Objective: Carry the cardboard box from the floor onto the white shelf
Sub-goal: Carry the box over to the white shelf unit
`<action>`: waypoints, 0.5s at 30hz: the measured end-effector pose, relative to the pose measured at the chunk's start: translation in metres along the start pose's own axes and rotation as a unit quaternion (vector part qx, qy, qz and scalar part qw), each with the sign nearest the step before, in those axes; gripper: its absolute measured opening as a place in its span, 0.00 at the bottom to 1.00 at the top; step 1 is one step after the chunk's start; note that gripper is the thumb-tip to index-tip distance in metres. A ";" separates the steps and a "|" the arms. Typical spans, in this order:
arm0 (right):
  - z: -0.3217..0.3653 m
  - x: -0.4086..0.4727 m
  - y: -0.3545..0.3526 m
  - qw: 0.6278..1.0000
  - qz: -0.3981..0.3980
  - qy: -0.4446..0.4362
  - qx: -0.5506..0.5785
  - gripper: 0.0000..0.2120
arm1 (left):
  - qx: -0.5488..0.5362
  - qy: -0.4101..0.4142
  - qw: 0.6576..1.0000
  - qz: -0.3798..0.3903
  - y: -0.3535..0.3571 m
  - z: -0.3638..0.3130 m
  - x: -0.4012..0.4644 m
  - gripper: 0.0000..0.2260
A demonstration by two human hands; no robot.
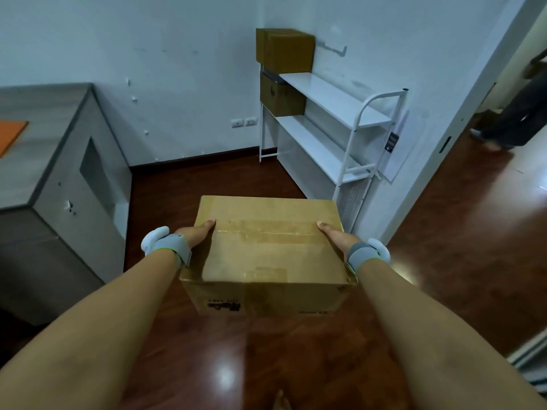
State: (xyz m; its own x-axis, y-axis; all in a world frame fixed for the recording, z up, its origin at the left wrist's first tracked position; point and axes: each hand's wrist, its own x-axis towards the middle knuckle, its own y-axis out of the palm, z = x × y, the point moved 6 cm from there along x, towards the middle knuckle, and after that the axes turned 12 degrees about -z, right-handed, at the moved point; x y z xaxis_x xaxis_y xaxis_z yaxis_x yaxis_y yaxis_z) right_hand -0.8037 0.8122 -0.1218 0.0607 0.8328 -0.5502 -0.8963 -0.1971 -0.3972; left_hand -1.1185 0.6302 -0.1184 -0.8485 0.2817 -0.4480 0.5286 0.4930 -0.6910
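Head view, looking down past two bare forearms. Cardboard box (268, 250) up off the dark wooden floor (296, 365), carried in front of the body, clamped between both hands. Left hand (194, 233) pressed to the box's left side, thumb lying flat on the top face beside the tape seam; remaining fingers gone down the side, out of sight, so their spread cannot be told. Right hand (337, 235) mirrored on the right side, thumb on top, other fingers likewise hidden behind the box edge. Grey wrist strap with a white pod (165, 242) on the left wrist, matching one (370, 253) on the right. Brown tape strip running across the box top between the two thumbs; black print on the near face, too blurred to read.

Ahead and to the right, white shelf (334, 113) standing against the wall, well apart from the carried box. Two more cardboard boxes at its far end: upper box (284, 50) on the top tier, lower box (281, 97) on the tier below. Near portions of both tiers bare white. Grey cabinet (59, 173) on the left, orange sheet (10, 136) on its top. Wall sockets (244, 122) low on the far wall. Through the doorway on the right, another person's legs (509, 122), blurred.
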 end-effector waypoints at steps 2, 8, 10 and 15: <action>0.019 0.027 0.010 1.000 0.007 0.003 -0.007 0.50 | 0.001 0.001 1.000 -0.001 0.008 -0.025 0.023 0.43; 0.077 0.098 0.033 0.998 0.056 0.007 -0.020 0.49 | -0.015 -0.008 1.000 0.004 0.029 -0.091 0.076 0.42; 0.105 0.123 0.039 0.998 0.064 0.000 -0.029 0.49 | -0.022 -0.019 0.999 0.016 0.037 -0.118 0.095 0.42; 0.160 0.169 0.055 0.997 0.072 -0.012 -0.041 0.46 | -0.042 -0.036 0.998 0.005 0.048 -0.163 0.134 0.43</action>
State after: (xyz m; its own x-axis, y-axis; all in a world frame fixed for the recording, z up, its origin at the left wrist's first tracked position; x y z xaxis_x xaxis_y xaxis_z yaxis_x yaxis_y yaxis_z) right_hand -0.9132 1.0244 -0.1193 -0.0773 0.8048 -0.5885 -0.8563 -0.3559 -0.3742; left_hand -1.2112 0.8259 -0.1199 -0.8372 0.2283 -0.4970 0.5309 0.5579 -0.6379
